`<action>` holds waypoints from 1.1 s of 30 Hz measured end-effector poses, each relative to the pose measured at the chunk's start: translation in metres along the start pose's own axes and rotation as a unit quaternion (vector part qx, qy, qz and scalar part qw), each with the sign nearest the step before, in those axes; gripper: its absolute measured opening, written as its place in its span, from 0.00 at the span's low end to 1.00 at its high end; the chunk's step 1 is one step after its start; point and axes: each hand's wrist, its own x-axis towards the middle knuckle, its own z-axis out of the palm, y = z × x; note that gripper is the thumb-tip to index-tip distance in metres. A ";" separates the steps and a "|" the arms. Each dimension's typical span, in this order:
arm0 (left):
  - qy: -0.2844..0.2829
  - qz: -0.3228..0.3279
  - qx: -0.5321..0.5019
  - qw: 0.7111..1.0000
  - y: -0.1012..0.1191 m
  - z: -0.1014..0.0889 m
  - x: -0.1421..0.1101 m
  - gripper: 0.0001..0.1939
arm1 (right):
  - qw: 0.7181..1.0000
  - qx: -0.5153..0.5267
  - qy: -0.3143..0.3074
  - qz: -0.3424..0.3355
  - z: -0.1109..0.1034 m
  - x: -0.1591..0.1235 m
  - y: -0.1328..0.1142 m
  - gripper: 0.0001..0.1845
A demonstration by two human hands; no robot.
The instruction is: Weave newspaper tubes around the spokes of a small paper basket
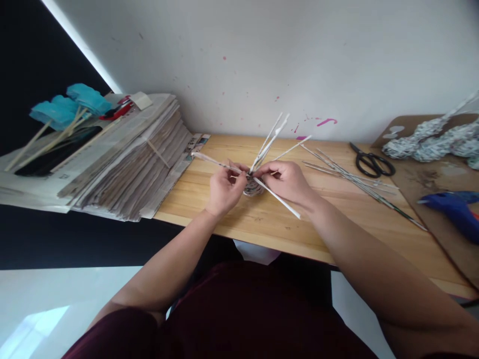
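Both my hands meet over a small woven piece of rolled newspaper tubes (pixel 253 187) on the wooden table (pixel 262 224). My left hand (pixel 224 189) pinches one of its paper tubes, fingers closed. My right hand (pixel 286 180) is closed on the piece from the right, and a long white tube (pixel 280 198) runs out under it toward me. Several tube ends (pixel 271 137) fan upward and outward from the woven centre.
A thick stack of newspapers (pixel 123 154) lies at the left, with blue-tipped sticks (pixel 67 112) on top. Loose paper tubes (pixel 355 179) and black scissors (pixel 372 162) lie to the right. A blue glue gun (pixel 454 209) rests on a brown board (pixel 430 184) with woven paper pieces (pixel 430 142).
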 end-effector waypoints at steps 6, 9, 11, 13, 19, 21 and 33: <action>-0.045 -0.040 -0.098 0.993 -0.004 -0.001 0.008 0.16 | 0.999 0.017 -0.002 0.031 0.000 0.000 0.002 0.05; -0.065 -0.042 -0.079 0.994 -0.005 -0.006 0.011 0.16 | 0.999 0.040 -0.008 0.030 0.001 0.000 0.006 0.05; -0.033 -0.039 -0.055 0.997 -0.007 -0.007 0.012 0.13 | 0.999 0.042 -0.016 0.021 0.002 0.000 0.007 0.07; 0.011 -0.048 -0.055 0.997 -0.011 -0.007 0.013 0.13 | 0.999 0.033 -0.014 0.013 0.003 0.000 0.007 0.08; 0.049 -0.119 -0.115 0.985 -0.020 -0.003 0.015 0.23 | 0.999 0.027 -0.009 0.028 0.003 0.003 0.007 0.11; 0.036 -0.119 -0.109 0.986 -0.018 -0.004 0.015 0.24 | 0.999 0.022 -0.011 0.023 0.003 0.003 0.008 0.11; -0.019 -0.058 -0.045 0.997 -0.005 -0.008 0.024 0.22 | 0.991 -0.077 0.001 -0.110 0.003 -0.001 0.006 0.18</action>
